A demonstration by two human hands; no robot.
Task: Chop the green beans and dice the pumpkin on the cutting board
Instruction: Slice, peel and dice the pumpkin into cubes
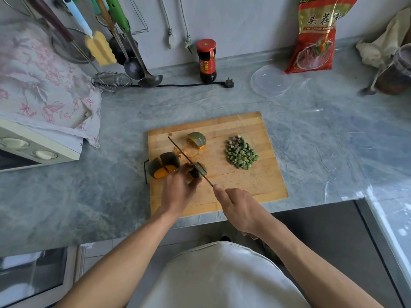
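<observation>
Left hand [180,185] gripping a green-skinned, orange-fleshed pumpkin wedge [198,170] on the wooden cutting board [255,178]. Right hand [240,210] clasped around a thin dark knife [189,161], slicing it. Chopped green beans [241,155] heaped alongside.

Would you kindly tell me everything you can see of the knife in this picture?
The knife shows as a long, thin, dark blade seen nearly edge-on, apparently metal. It runs diagonally across the wooden cutting board, tip toward the far left, handle toward the person. The right hand grips the handle, which is hidden inside the fist. Midway along, the blade is set into a small pumpkin piece with dark green skin and orange flesh, which the left hand holds steady. The tip appears to touch nothing.
</observation>
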